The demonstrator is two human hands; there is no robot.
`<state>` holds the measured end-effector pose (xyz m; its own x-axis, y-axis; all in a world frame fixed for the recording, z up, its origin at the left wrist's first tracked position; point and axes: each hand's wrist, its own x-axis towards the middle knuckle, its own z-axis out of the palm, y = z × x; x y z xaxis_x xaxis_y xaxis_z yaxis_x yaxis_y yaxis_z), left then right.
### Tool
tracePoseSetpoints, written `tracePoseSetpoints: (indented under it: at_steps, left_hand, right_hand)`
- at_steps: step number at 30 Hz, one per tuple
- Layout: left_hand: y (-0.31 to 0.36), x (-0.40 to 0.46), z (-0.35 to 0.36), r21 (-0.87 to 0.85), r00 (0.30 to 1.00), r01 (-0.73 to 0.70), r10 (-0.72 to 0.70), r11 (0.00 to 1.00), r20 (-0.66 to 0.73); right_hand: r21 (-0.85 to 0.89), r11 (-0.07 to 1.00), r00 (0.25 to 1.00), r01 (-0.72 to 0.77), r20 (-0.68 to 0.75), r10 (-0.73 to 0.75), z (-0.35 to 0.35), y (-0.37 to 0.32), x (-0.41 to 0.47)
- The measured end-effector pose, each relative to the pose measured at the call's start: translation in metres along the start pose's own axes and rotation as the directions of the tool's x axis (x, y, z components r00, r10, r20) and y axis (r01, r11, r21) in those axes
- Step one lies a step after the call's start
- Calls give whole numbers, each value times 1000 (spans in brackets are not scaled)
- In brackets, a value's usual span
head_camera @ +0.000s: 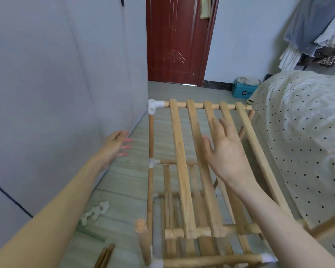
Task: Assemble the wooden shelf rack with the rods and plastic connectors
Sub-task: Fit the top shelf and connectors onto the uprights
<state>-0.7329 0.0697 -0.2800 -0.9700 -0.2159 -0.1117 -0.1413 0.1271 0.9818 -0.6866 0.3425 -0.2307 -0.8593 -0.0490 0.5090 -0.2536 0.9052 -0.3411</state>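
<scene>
Slatted shelf [197, 171] parked on the rack frame, floor beside the bed [302, 132]

Nothing's held: left hand [116, 146] and right hand [224, 151] spread wide. Looks light, stiff; best gripped by the end rods.

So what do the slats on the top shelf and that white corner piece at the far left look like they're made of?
The slats look like bare, unfinished wood: pale tan, visible grain, matte surface. The white corner piece looks like moulded plastic: smooth, uniform white, slightly glossy, with round sockets taking the rods.
</scene>
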Motion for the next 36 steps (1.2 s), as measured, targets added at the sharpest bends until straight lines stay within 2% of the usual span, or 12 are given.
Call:
tracePoseSetpoints:
  at_steps: [4, 7, 10, 13, 15, 20, 26, 29, 33, 36]
  left_hand:
    - [-48, -20, -25, 22, 991, 134, -134, 991, -22]
    - [-99, -25, -52, 83, 969, 234, -225, 969, -105]
    - [-160, -27, -74, 227, 942, 315, -275, 922, -191]
    - [-223, -28, -91, 374, 926, 378, -337, 847, -172]
    - [-260, -25, -94, 458, 913, 401, -385, 793, -132]
    - [-323, -8, -86, 607, 918, 361, -386, 708, -95]
    - [-370, 12, -75, 799, 864, 363, -495, 479, -96]
    - [-381, 27, -74, 809, 880, 359, -457, 465, -127]
    - [-392, 44, -80, 814, 900, 348, -407, 465, -152]
    - [-395, 51, -78, 845, 938, 312, -281, 435, -201]
  right_hand:
    - [51, 955, 946, 292, 135, -296, 26, -49, 9]
    - [25, 889, 815, 457, 388, -429, 65, -83, 17]
    - [-79, 763, 599, 642, 673, -434, 114, -105, 19]
    - [-58, 678, 357, 733, 881, -311, 159, -116, 17]
    - [-50, 693, 287, 719, 930, -231, 187, -117, 14]
    - [-106, 708, 274, 698, 953, -127, 242, -97, -5]
    - [-117, 574, 249, 810, 955, -158, 274, -61, -31]
    - [-128, 577, 293, 807, 934, -203, 284, -60, -34]
    - [-91, 570, 300, 817, 910, -285, 292, -61, -37]
    - [-77, 596, 316, 799, 898, -307, 294, -61, -37]
